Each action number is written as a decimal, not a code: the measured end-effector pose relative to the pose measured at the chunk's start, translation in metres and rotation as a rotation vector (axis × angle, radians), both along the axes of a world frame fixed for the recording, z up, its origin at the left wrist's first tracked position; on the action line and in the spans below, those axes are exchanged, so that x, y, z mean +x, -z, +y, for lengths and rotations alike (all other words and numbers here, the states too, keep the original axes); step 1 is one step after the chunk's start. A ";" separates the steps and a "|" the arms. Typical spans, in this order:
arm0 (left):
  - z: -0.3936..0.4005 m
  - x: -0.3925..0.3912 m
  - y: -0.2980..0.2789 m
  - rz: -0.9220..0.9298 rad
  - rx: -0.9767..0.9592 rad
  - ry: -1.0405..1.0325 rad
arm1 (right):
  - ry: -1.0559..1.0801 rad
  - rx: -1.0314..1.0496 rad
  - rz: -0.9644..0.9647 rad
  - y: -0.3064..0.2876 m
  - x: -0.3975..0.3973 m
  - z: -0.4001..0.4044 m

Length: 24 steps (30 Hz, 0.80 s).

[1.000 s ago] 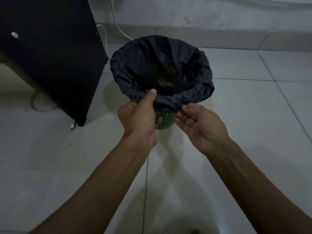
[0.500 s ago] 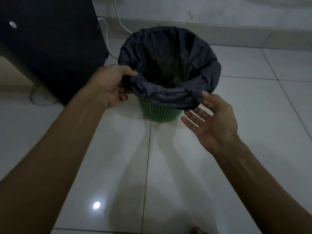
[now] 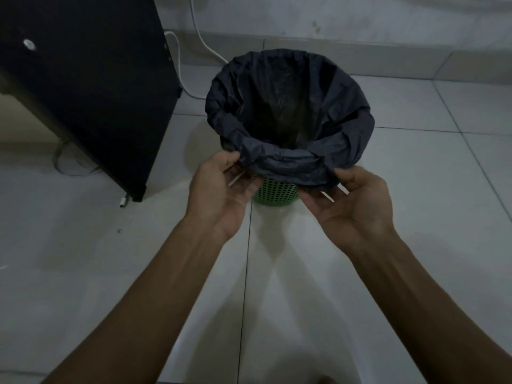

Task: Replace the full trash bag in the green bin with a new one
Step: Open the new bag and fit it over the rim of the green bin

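Now both hands meet the bag (image 3: 288, 112) folded over the green bin (image 3: 275, 193) on the floor (image 3: 415, 217) — left hand (image 3: 221, 189) and right hand (image 3: 352, 202) each pinch its near cuff, thumbs on top, likely to tug it snug — or peel it

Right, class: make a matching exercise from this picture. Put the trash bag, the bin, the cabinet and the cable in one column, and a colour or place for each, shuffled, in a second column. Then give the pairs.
Column one:
1. trash bag
2. bin
3. cabinet
4. cable

Column two:
A. green, perforated, standing on the floor tiles
B. white, running along the wall behind the bin
C. dark, folded over the bin's rim
D. black, standing left of the bin

Pairs: 1-C, 2-A, 3-D, 4-B
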<state>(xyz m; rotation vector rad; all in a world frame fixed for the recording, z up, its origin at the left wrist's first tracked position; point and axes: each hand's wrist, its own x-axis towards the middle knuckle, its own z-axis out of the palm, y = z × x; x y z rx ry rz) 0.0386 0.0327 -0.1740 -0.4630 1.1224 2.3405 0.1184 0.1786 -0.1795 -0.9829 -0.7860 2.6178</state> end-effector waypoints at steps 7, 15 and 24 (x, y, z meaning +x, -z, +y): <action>0.008 0.011 0.001 -0.074 0.074 0.007 | -0.045 0.040 0.075 0.002 0.001 -0.013; 0.017 0.019 0.007 -0.049 0.081 0.095 | 0.064 0.204 -0.002 0.008 -0.004 -0.020; 0.025 0.024 0.008 -0.092 0.075 0.118 | -0.055 0.180 -0.040 0.006 -0.005 -0.022</action>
